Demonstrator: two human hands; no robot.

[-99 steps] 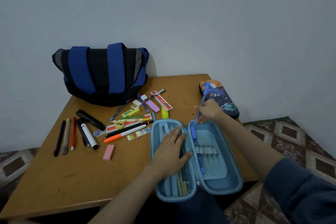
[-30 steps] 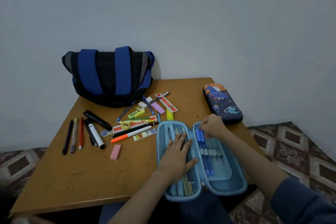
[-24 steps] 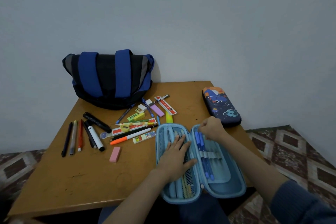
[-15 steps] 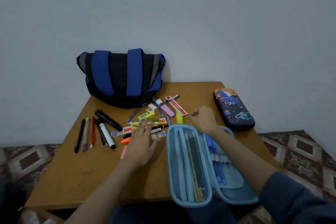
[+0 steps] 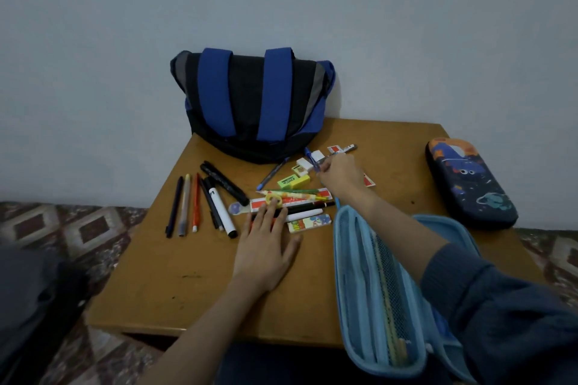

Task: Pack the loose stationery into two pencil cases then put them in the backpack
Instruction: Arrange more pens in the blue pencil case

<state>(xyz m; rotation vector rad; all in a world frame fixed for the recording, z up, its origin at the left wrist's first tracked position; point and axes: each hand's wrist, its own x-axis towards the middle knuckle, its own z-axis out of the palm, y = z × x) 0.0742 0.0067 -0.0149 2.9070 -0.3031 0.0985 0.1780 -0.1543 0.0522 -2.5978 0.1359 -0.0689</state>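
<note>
Setting: wooden desk [image 5: 187,284] against a plain wall; black and blue backpack [image 5: 253,103] stood at its far edge.
Left hand [image 5: 266,247]: lay flat, palm down, fingers spread and grasping nothing; fingertips rested on the nearest pens of the central pile.
Right hand [image 5: 339,173]: reached to the far end of the pile, fingers curled around a blue pen [image 5: 312,159]; the grip looked closed, though the pen was still touching the desk as far as I could judge.
Open case: light blue pencil case [image 5: 375,291] lay unzipped at the near right, overhanging the desk edge; a mesh pocket held some long items.
Second case: dark space-print pencil case [image 5: 469,184] sat closed at the far right, well apart from the pile.
Loose stationery: a fan of pens and markers [image 5: 200,200] on the left; rulers, erasers [image 5: 294,181] and pencils in the centre, between backpack and open case.
Key relation: the blue pen lay ahead and left of the open case, its long axis running away from the person and slightly leftward, roughly parallel to the case. The right hand was on it; the left was nearer the central pile. My judgement: a short draw back toward the case would serve.
Hidden: the right forearm and sleeve covered most of the open case's right half; the pen's lower end was under the hand; labels on erasers were unreadable.
</note>
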